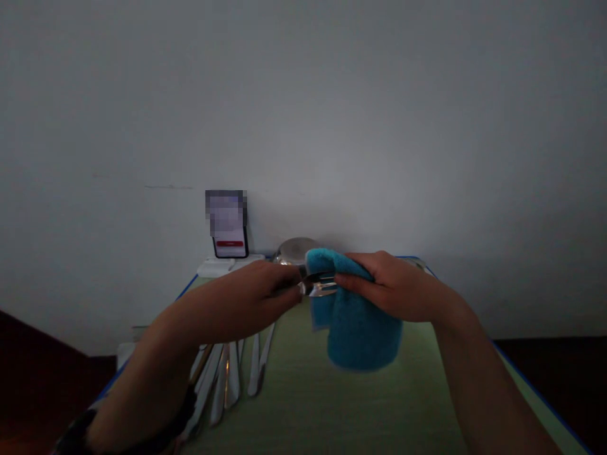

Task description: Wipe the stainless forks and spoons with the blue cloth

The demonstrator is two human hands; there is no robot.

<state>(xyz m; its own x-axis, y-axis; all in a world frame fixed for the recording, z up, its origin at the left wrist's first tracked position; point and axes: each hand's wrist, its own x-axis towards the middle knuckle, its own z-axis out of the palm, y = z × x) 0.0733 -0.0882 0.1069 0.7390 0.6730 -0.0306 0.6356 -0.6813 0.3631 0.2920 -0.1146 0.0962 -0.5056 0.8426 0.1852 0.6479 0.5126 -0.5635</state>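
Observation:
My left hand (pixel 258 294) is closed round the handle of a shiny metal piece of cutlery (pixel 318 284), held above the green table (pixel 303 392); which kind of cutlery it is I cannot tell. My right hand (pixel 386 284) pinches a blue cloth (pixel 353 332) round the other end of that cutlery. The cloth hangs down below my right hand. Both hands meet in the middle of the view, a little above the table.
Several pieces of cutlery (pixel 232 376) lie side by side on the table under my left forearm. A phone (pixel 230 230) stands propped on a white base (pixel 222 265) by the wall. A round metal lid or bowl (pixel 294 249) sits behind my hands.

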